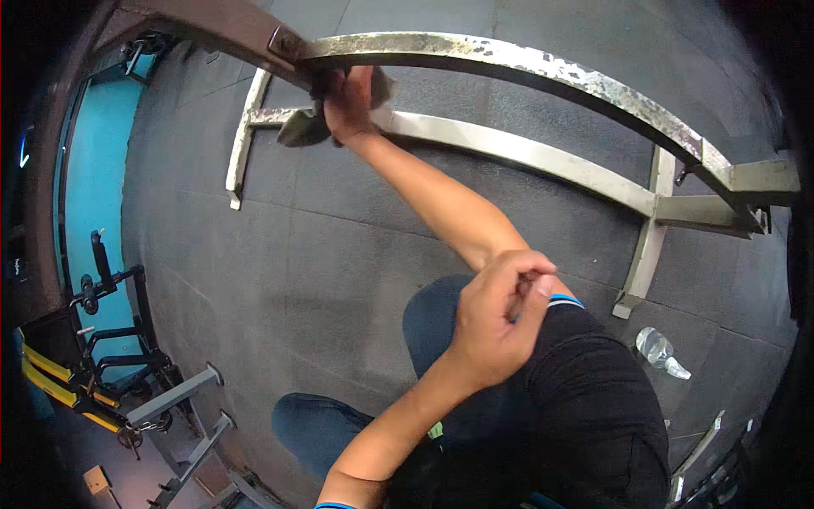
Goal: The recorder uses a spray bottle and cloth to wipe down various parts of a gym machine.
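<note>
My right arm reaches across to the far left, where my right hand (pixel 348 110) is closed round a dark grey cloth (pixel 305 127). The cloth is pressed up at the underside of a worn, chipped metal beam (pixel 509 58), close to its bolted joint with a dark brown upright (pixel 229 30). Part of the fingers is hidden by the cloth and the beam's shadow. Nearer to me, my left hand (pixel 500 318) hangs in front of my right upper arm. Its fingers are curled toward the thumb around a small gap, and nothing shows in them.
A pale metal floor bar (pixel 509 151) with crosswise feet lies below the beam. On the dark rubber floor (pixel 254 271), a clear bottle with a white top (pixel 657 348) lies at right. Black and yellow gym equipment (pixel 93 348) stands at left, by a turquoise panel (pixel 97 161).
</note>
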`<state>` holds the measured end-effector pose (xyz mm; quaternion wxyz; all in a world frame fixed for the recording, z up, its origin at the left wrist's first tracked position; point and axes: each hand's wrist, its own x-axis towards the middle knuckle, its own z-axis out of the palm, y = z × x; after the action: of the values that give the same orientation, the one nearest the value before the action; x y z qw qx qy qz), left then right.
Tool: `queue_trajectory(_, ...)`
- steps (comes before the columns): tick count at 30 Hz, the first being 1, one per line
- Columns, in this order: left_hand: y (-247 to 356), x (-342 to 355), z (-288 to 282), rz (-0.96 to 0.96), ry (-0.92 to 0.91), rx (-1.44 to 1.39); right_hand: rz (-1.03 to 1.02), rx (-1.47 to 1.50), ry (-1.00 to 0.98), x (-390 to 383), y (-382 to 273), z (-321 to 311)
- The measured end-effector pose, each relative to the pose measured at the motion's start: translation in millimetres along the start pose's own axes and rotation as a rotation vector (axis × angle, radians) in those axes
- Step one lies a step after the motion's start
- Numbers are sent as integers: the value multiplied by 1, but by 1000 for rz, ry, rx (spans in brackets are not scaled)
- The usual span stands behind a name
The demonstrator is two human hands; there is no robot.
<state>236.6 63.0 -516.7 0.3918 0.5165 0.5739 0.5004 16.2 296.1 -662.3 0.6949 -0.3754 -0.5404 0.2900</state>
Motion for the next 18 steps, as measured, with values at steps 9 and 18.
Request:
queue_trajectory(9,-13,2,18,-8,-123,-29,566,-90,-272,-20,122,-74)
queue_trajectory(18,1,-7,-13,249,-69,212,150,113,-160,-15,40,-23)
